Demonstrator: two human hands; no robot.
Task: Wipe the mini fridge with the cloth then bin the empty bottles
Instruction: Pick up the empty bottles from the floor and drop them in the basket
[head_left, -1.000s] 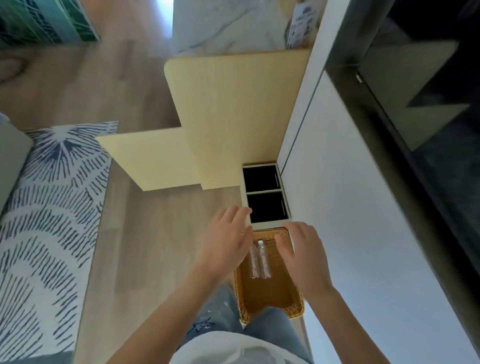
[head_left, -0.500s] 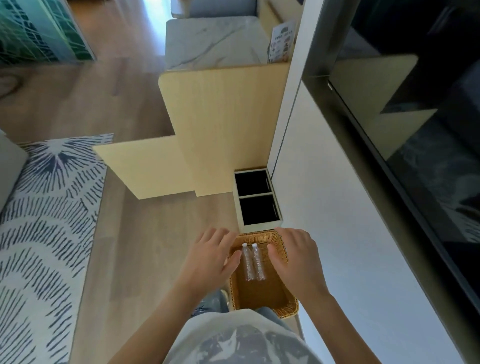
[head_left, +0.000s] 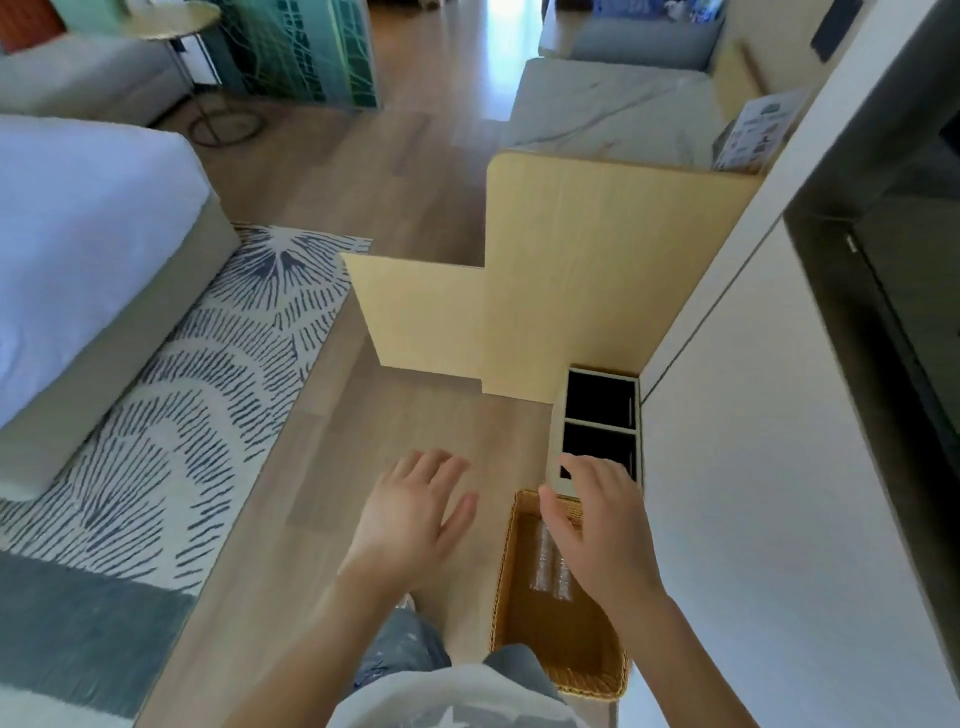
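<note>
Underfoot, a light wood-plank floor (head_left: 337, 467) runs through a bedroom, with a white rug with dark blue dashes (head_left: 208, 374) lying beside a bed (head_left: 78, 234) at the left. A marble-look worktop (head_left: 613, 109) stands at the far end and carries an upright printed leaflet (head_left: 753, 135). Pale wooden panels (head_left: 571, 280) stand out over the floor ahead, and a white wall face (head_left: 753, 467) and a dark glossy panel (head_left: 909, 260) close off the right side. On the floor against the white face sits a white bin (head_left: 597, 420) with two dark compartments, and a wicker basket (head_left: 561, 644) lies just before it, nearer the person. Two clear plastic bottles (head_left: 550, 571) lie side by side in the basket, touching, their long axes running along the basket's length toward the bin. Their far ends are covered by the right hand (head_left: 597, 525), so which way the caps point cannot be told. That hand hovers over the basket's far end with a loose, empty grip, fingers relaxed. The left hand (head_left: 415, 514) hangs over bare floor beside the basket, fingers spread, its grip likewise empty. Blue denim at the knees and a pale shirt show along the bottom edge.
</note>
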